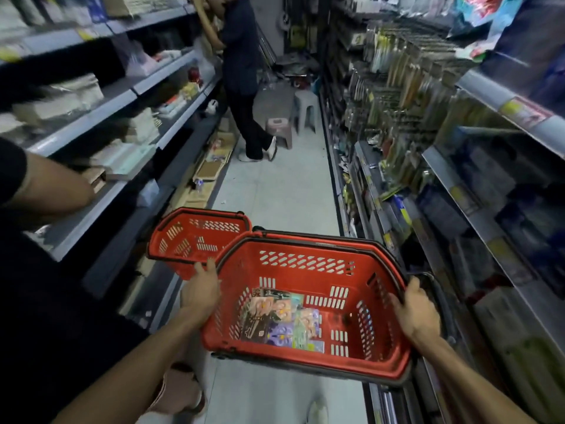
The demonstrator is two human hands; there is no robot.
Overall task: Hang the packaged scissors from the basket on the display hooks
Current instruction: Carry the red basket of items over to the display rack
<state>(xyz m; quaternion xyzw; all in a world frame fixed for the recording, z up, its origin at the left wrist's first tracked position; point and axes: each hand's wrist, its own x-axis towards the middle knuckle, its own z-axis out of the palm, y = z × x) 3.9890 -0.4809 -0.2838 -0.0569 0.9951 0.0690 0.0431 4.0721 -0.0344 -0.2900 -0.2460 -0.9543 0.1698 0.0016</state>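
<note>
Hands (201, 289) (417, 313) grip red basket (305, 261) rims (arms outstretched).

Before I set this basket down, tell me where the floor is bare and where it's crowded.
Bare floor runs down the aisle's middle, beyond your basket and the second basket, between cardboard on the left and the right shelves. Farther along, a person and stools crowd it.

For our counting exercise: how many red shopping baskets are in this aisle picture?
2. The nearer basket, gripped by the left hand and right hand, holds the packaged scissors; the farther basket is just beyond it, to the left. Others may be hidden.
</note>
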